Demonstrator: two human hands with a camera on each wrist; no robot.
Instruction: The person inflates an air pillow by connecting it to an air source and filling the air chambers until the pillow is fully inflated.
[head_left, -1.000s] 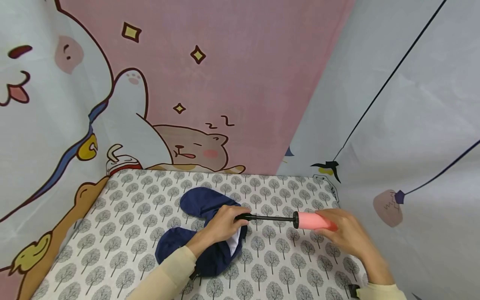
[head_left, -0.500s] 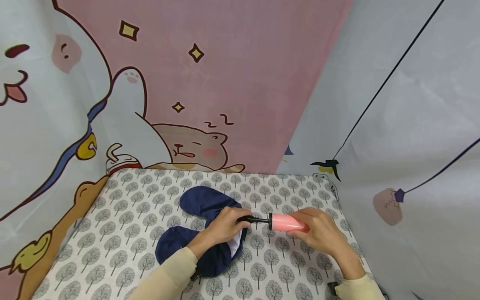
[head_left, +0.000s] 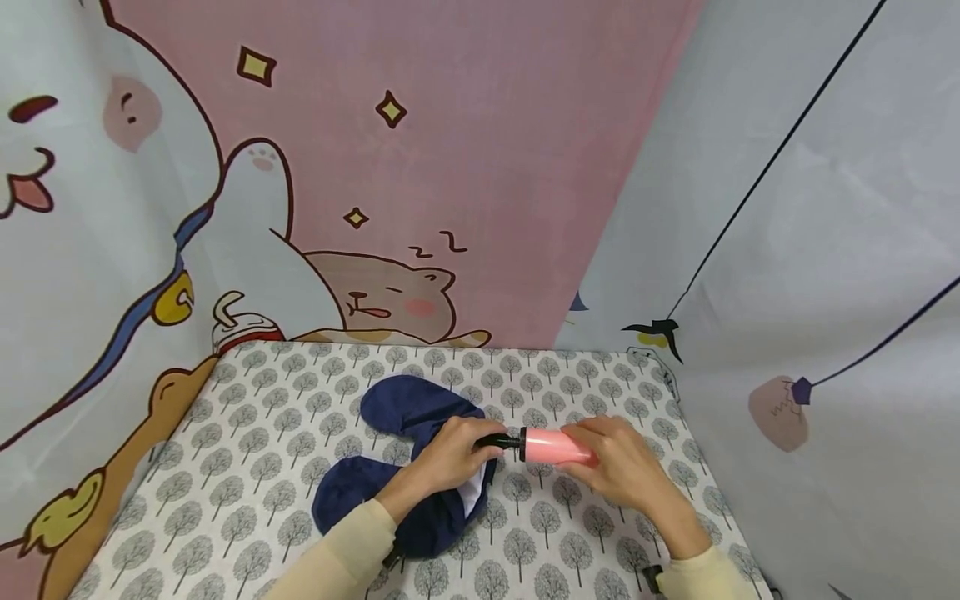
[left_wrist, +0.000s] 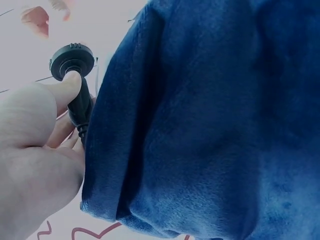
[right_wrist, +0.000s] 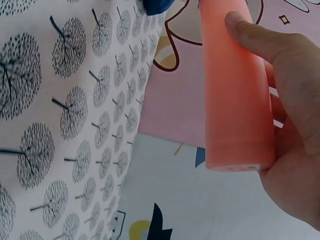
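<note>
A hand pump with a pink barrel (head_left: 553, 446) and a black handle (head_left: 497, 440) lies sideways between the two hands. My left hand (head_left: 448, 454) grips the black handle; its thumb presses on it in the left wrist view. My right hand (head_left: 613, 458) holds the barrel, with the thumb on one side and the fingers partly hidden behind. Only a short length of black shows between handle and barrel. Under the left hand and forearm lies a navy U-shaped neck pillow (head_left: 408, 404) of plush fabric, a white patch (head_left: 471, 492) showing at its right edge.
A white cloth with a tree print (head_left: 525, 550) covers the table. Cartoon-printed curtains (head_left: 495, 167) stand along the back and both sides. A black strap end (head_left: 392, 558) sticks out below the pillow.
My right hand has moved left with the pink barrel, pushing it toward the handle, so the long black rod is now mostly inside. The left hand and pillow have stayed nearly still.
</note>
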